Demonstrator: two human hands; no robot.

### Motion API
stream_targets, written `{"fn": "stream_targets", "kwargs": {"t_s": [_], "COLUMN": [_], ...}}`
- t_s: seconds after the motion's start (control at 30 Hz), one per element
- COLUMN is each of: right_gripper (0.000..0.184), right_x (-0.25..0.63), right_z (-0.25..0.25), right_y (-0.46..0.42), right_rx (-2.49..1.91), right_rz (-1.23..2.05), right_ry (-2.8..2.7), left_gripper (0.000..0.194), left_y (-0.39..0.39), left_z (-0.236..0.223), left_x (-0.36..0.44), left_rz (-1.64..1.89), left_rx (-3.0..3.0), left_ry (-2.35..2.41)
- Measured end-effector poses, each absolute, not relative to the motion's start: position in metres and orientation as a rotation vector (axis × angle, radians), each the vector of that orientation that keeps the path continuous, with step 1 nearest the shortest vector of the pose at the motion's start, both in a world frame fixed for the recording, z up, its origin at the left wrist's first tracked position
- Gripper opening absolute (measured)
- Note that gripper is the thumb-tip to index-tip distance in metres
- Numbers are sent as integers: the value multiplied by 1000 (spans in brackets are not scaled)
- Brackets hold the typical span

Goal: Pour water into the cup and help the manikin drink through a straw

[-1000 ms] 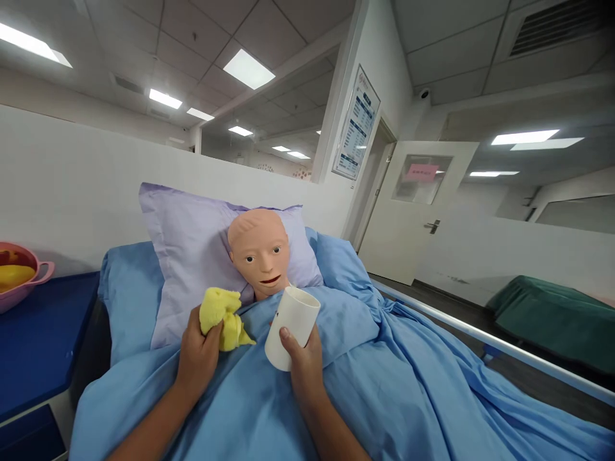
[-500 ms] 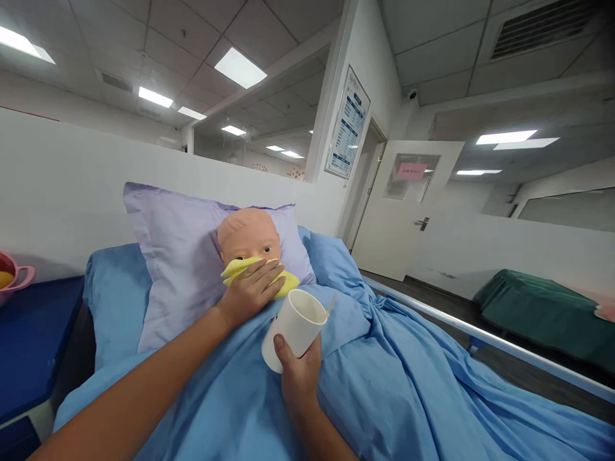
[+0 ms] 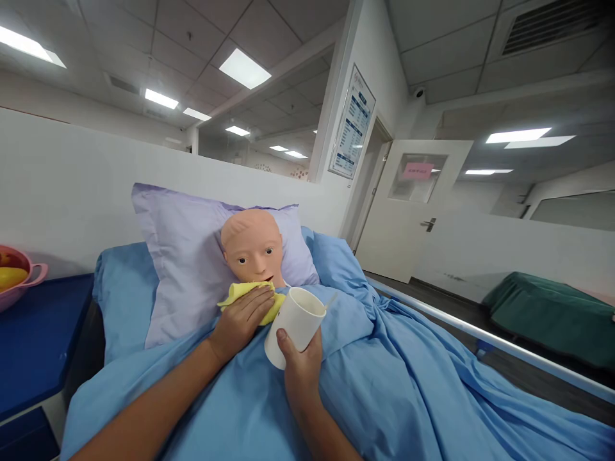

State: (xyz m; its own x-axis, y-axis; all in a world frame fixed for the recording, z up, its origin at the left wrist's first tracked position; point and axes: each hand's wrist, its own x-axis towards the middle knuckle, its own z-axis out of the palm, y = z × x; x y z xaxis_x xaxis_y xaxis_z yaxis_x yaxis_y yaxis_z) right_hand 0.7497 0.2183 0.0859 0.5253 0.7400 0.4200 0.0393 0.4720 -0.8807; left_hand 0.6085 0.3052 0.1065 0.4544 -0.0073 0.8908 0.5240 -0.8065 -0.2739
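Observation:
A manikin (image 3: pixel 254 240) lies in the bed with its head against a lilac pillow (image 3: pixel 180 256). Its eyes and part of the mouth show. My left hand (image 3: pixel 244 323) holds a yellow cloth (image 3: pixel 235 293) at the manikin's chin, fingers laid over it. In my right hand (image 3: pixel 302 368) is a white cup (image 3: pixel 294 326), tilted, its mouth leaning up and to the right. A thin clear straw or stick (image 3: pixel 331 301) pokes out past the cup's rim. The blue quilt (image 3: pixel 379 384) covers the manikin's body beneath both hands.
A pink basin (image 3: pixel 24 288) with something yellow inside stands on a blue-topped cabinet (image 3: pixel 43 333) at the left. The white bed rail (image 3: pixel 480 330) runs along the far side. Beyond it are a green-covered bed (image 3: pixel 548 320) and an open door (image 3: pixel 413 211).
My left hand has moved the yellow cloth down from over the manikin's nose and mouth to the chin, uncovering the nose. My right hand and the cup have hardly moved.

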Motion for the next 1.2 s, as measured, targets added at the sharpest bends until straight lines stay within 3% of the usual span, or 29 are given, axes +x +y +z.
{"fn": "stream_targets", "kwargs": {"t_s": [0.27,0.6,0.87,1.2], "right_gripper": [68,66,72,72], "right_x": [751,754,754,754], "right_z": [81,77,80,84], "right_y": [223,228,232,232], "right_rx": [-999,-1001,-974,-972], "right_rz": [532,601,614,673], "right_ry": [-926,-890,-825,-798], "left_gripper": [32,29,26,25], "left_y": [311,300,304,296], "left_z": [141,100,140,96], "left_x": [629,616,633,615], "left_rz": [-1422,-1357,-1327,-1445], "left_rx": [-2087,-2238,-2027,-2253], "left_ry": [-394,-456,-385,-514]}}
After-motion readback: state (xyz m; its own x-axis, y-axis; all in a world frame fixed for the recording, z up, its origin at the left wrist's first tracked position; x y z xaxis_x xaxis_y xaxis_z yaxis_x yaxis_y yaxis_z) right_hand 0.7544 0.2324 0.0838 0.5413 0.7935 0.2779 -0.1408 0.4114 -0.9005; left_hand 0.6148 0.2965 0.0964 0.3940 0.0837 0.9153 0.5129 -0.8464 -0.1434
